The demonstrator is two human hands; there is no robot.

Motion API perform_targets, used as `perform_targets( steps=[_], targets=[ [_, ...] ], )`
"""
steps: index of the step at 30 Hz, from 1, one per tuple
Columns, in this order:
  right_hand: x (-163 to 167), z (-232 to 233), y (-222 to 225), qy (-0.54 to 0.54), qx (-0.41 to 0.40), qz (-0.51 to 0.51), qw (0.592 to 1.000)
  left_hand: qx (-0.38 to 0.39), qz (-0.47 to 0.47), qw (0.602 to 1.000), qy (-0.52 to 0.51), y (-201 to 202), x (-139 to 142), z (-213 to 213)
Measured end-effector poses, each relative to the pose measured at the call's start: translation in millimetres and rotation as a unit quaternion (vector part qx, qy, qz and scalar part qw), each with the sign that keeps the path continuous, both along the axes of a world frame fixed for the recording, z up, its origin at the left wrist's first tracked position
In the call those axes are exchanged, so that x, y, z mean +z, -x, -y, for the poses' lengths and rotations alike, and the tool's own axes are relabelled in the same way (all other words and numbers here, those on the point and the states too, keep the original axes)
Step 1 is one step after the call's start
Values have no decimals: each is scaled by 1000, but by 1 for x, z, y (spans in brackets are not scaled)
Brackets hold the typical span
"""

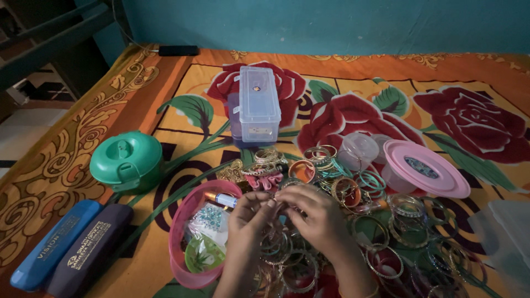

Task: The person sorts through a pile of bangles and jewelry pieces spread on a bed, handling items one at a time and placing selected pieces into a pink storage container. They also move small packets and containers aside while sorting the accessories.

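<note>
My left hand (pixel 247 221) and my right hand (pixel 314 216) meet over a heap of bangles (pixel 331 187) on a flowered bedsheet. The fingertips of both hands pinch a small bangle or ring between them; it is mostly hidden by the fingers. Several more bangles (pixel 290 259) lie right under my wrists. A pink round tub (pixel 179 237) with small packets and a little tube sits just left of my left hand.
A clear lidded box (pixel 258 102) stands on a purple one behind the heap. A green round container (pixel 126 160) and two long dark and blue cases (pixel 72 251) lie at left. A pink lid (pixel 425 168) on a clear tub sits at right, a clear container (pixel 505 232) at the right edge.
</note>
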State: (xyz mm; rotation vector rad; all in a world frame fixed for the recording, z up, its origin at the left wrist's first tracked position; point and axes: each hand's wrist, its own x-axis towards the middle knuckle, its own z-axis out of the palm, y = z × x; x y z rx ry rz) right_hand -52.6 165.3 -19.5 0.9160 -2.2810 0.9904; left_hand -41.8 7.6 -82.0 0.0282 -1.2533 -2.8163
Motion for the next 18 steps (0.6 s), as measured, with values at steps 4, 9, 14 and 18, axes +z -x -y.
perform_targets(
  steps=[4, 9, 14, 18],
  targets=[
    [-4, 0, 2, -1, -15, 6, 1000, 6, -7, 1000, 18, 2, 0, -1],
    [-19, -1, 13, 10, -38, 26, 999, 25, -18, 999, 20, 3, 3, -2],
    [-28, 0, 16, 32, -53, 12, 998, 18, -13, 999, 40, 1, 3, 0],
    [-28, 0, 13, 81, -49, 32, 995, 15, -42, 999, 24, 2, 0, -1]
  ],
)
